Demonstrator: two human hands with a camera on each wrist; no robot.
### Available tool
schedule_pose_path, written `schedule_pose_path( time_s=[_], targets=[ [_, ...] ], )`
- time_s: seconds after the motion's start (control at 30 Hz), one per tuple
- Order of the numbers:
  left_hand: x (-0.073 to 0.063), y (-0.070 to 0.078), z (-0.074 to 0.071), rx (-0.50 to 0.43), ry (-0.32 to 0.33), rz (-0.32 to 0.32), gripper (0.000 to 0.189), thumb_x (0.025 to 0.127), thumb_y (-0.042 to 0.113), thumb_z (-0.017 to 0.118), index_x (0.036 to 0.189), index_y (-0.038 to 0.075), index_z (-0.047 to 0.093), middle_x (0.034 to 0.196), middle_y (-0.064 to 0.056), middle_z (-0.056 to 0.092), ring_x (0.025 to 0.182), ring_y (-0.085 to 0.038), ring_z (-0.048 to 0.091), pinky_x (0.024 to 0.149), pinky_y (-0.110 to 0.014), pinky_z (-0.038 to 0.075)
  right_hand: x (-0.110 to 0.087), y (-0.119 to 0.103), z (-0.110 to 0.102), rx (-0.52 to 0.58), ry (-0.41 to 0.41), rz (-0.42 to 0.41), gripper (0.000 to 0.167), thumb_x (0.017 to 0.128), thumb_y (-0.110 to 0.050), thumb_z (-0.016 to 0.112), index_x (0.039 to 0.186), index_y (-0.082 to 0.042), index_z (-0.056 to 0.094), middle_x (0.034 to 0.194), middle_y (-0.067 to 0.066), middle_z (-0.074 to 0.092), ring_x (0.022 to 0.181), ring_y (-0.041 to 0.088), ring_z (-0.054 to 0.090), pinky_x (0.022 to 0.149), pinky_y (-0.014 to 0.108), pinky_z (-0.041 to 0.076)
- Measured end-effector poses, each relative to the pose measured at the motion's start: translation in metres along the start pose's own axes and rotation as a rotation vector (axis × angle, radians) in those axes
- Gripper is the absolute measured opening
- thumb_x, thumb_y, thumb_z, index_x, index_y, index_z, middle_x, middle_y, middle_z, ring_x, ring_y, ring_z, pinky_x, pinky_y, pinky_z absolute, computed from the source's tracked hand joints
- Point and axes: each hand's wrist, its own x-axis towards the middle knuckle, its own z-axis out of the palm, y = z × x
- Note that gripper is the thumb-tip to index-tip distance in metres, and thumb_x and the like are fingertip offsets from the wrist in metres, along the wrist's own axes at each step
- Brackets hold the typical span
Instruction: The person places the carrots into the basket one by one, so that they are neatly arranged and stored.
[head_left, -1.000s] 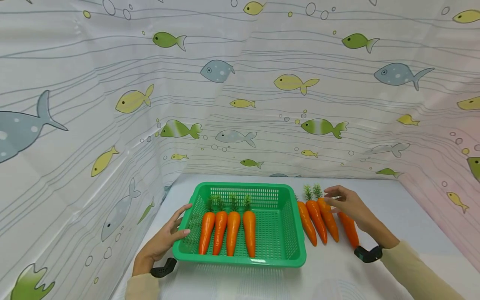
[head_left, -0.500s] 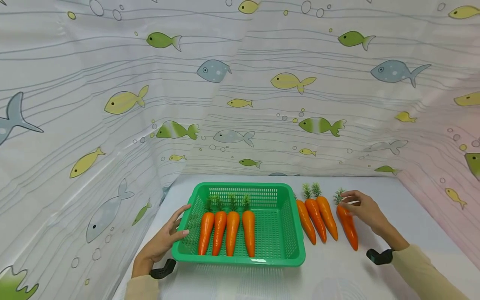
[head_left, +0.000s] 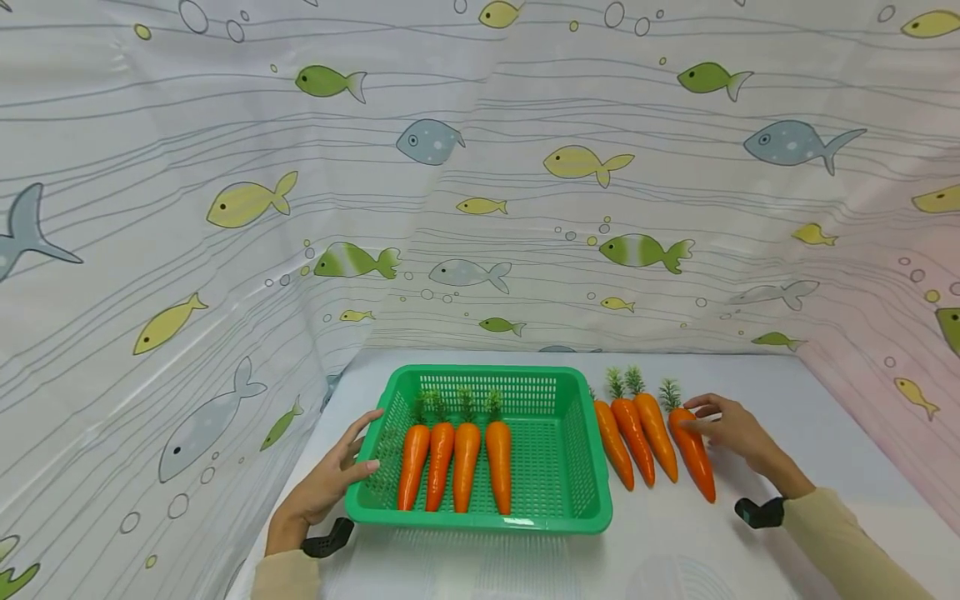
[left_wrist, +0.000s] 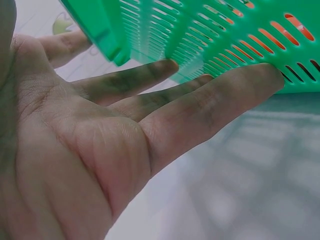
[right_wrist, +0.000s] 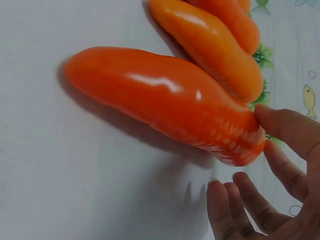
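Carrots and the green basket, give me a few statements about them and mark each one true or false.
1. Four carrots lie in the green basket. True.
2. The left hand holds a carrot. False: its straight fingers rest against the basket's outer wall.
3. Four carrots lie on the table right of the basket. True.
4. The right hand is inside the basket. False: it touches the rightmost carrot near its top end, on the table.
5. The basket carrots point their leafy ends toward the person. False: the greens point away.

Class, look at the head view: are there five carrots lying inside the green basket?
No, the green basket holds four carrots side by side; four more lie outside on the table.
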Motion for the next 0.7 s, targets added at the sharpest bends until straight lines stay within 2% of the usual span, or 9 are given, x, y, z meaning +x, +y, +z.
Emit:
schedule_pose_path(
  time_s=[0.13, 0.23, 0.5, 0.57, 0.7],
  targets=[
    [-0.0008, -0.0016, -0.0003, 0.033, 0.002, 0.009, 0.078, 0.105, 0.008, 0.054, 0.166, 0.026, 0.009, 0.161, -0.035, 0.015, 0.136, -0.054, 0.038, 0.097, -0.054, 0.047, 0.0005, 0.0005, 0.0033, 0.0, -0.042, 0.0, 0.065, 0.097, -0.04, 0.072, 0.14, 0.005, 0.051, 0.131, 0.036, 0.053, 0.094, 0.03, 0.064, 0.076, 0.042, 0.058],
    [-0.0013, -0.0021, -0.0001, 0.042, 0.008, 0.006, 0.078, 0.105, 0.008, 0.054, 0.166, 0.026, 0.01, 0.162, -0.034, 0.012, 0.14, -0.056, 0.03, 0.099, -0.055, 0.044, 0.0025, 0.0009, 0.0043, 0.009, -0.075, -0.002, 0.066, 0.098, -0.04, 0.071, 0.143, 0.003, 0.05, 0.134, 0.037, 0.051, 0.097, 0.03, 0.065, 0.079, 0.043, 0.058],
    [-0.0014, -0.002, 0.0011, 0.047, 0.027, -0.015, 0.078, 0.104, 0.009, 0.055, 0.166, 0.029, 0.011, 0.163, -0.031, 0.013, 0.14, -0.055, 0.031, 0.098, -0.054, 0.044, 0.0068, -0.0012, 0.0045, 0.002, -0.129, -0.003, 0.068, 0.098, -0.042, 0.069, 0.144, 0.005, 0.05, 0.139, 0.034, 0.051, 0.108, 0.034, 0.06, 0.083, 0.045, 0.056],
    [-0.0011, -0.0017, 0.0011, 0.049, 0.031, -0.017, 0.078, 0.104, 0.01, 0.055, 0.166, 0.029, 0.012, 0.164, -0.029, 0.012, 0.143, -0.055, 0.025, 0.1, -0.055, 0.043, 0.008, -0.0025, 0.0046, 0.001, -0.139, 0.006, 0.069, 0.098, -0.043, 0.069, 0.144, 0.006, 0.05, 0.139, 0.031, 0.053, 0.108, 0.034, 0.059, 0.083, 0.044, 0.055],
    [0.0, -0.001, 0.0008, 0.032, 0.033, -0.017, 0.078, 0.104, 0.009, 0.055, 0.166, 0.029, 0.013, 0.163, -0.029, 0.016, 0.141, -0.054, 0.027, 0.099, -0.056, 0.044, 0.0098, -0.0042, 0.0047, 0.004, -0.14, 0.021, 0.071, 0.097, -0.045, 0.07, 0.143, 0.006, 0.051, 0.136, 0.029, 0.057, 0.106, 0.032, 0.059, 0.081, 0.042, 0.055]
  ],
)
